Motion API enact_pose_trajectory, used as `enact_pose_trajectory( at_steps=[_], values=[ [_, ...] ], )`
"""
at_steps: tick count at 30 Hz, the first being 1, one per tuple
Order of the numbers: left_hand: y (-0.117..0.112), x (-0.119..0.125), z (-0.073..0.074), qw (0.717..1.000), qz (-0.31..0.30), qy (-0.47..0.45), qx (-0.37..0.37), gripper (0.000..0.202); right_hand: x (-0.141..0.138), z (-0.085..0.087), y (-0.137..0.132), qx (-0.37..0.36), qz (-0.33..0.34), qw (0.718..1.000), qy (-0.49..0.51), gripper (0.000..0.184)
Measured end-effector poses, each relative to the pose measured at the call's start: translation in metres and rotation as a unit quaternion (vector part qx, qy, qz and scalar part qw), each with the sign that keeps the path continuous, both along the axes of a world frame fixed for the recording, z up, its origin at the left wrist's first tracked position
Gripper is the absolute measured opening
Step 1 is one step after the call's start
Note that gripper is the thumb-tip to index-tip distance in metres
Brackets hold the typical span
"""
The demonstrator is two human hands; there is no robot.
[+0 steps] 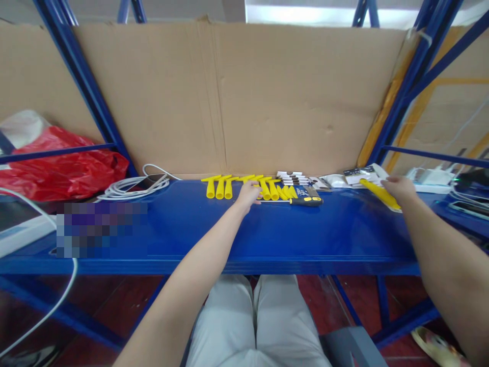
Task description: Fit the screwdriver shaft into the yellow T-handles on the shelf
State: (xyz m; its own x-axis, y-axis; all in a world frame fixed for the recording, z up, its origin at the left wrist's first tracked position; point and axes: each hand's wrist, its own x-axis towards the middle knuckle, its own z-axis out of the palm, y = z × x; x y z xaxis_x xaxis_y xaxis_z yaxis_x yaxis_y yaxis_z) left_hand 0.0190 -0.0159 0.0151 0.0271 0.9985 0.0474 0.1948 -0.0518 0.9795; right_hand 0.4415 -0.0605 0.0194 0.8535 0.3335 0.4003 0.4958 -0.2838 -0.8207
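Note:
Several yellow T-shaped handles (219, 189) stand in a row near the back of the blue table. My left hand (250, 193) is in the middle of this row, its fingers curled round one of the handles, which it mostly hides. Just right of it lie smaller yellow pieces (286, 192) and a screwdriver (306, 202) with a black and yellow grip. Far to the right, my right hand (400, 189) is closed at the edge of a long yellow piece (380, 194), its fingertips partly hidden. Small packets (359, 175) lie just behind that piece.
The blue table (282, 234) backs onto a cardboard panel (267, 97) between blue metal posts. White packaged pieces (292, 178) lie at the back. A coiled white cable (132, 188) and a red plastic bag (64, 158) are at left. Chargers (431, 177) stand at right.

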Motion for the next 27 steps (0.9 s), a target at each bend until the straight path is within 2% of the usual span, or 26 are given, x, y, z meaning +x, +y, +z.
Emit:
enact_pose_trajectory(
  at_steps=[1,3,6,8,11,15,19,23,27],
  values=[
    [0.001,0.000,-0.001,1.000,-0.008,0.023,0.014,0.034,-0.013,0.004,-0.001,0.059,0.007,0.997,0.059,0.019],
    [0.004,0.000,-0.004,0.996,-0.020,0.079,0.045,0.028,-0.042,0.014,0.000,0.096,0.018,0.991,0.092,0.016],
    [0.008,-0.004,-0.008,0.974,-0.004,0.190,0.122,0.022,-0.085,0.033,0.008,0.232,0.094,0.948,0.196,0.018],
    [0.009,-0.007,-0.010,0.950,0.019,0.259,0.176,0.023,-0.110,0.043,0.018,0.275,0.140,0.923,0.230,0.017],
    [0.010,-0.012,-0.012,0.921,0.048,0.322,0.214,0.026,-0.142,0.047,0.035,0.287,0.213,0.906,0.226,0.016],
    [0.008,-0.015,-0.012,0.900,0.073,0.375,0.209,0.028,-0.175,0.026,0.052,0.261,0.308,0.902,0.154,0.012],
    [0.003,-0.015,-0.013,0.889,0.058,0.419,0.176,0.036,-0.194,0.001,0.050,0.134,0.359,0.923,-0.033,0.012],
    [0.000,-0.016,-0.013,0.882,0.045,0.443,0.155,0.042,-0.203,-0.010,0.043,0.025,0.393,0.895,-0.209,0.016],
    [0.003,-0.018,-0.015,0.884,0.033,0.450,0.121,0.038,-0.207,-0.014,0.043,-0.029,0.419,0.870,-0.260,0.021]
  ],
)
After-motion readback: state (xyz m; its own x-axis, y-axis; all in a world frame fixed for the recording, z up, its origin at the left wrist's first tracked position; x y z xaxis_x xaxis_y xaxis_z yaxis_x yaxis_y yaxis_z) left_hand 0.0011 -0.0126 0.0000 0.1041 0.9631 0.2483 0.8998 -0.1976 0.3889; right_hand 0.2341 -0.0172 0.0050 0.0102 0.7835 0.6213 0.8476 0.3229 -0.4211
